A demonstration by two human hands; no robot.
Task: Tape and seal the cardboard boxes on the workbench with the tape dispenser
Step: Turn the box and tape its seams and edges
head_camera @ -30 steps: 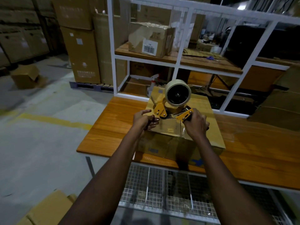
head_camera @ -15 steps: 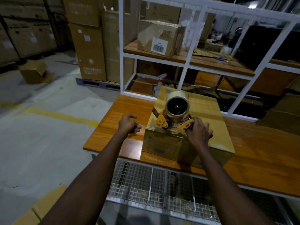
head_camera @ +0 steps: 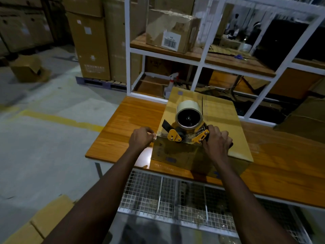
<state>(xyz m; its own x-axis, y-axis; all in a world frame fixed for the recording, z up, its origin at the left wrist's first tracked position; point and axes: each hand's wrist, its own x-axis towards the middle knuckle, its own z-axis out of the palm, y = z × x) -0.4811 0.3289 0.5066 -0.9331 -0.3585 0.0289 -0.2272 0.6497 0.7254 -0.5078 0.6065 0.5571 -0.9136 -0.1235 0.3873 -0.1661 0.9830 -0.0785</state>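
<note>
My right hand [head_camera: 217, 140] is clamped on the tape dispenser [head_camera: 188, 127] at the near edge of the box [head_camera: 219, 120]. My left hand [head_camera: 140, 138] sits just left of it, pinching what looks like the tape end [head_camera: 159, 133]. Pull likely runs rightward.

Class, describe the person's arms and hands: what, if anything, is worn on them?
The left hand and right hand are bare: no gloves, ring, watch or band shows. Both forearms are uncovered to the frame's edge; no sleeves in view.
</note>
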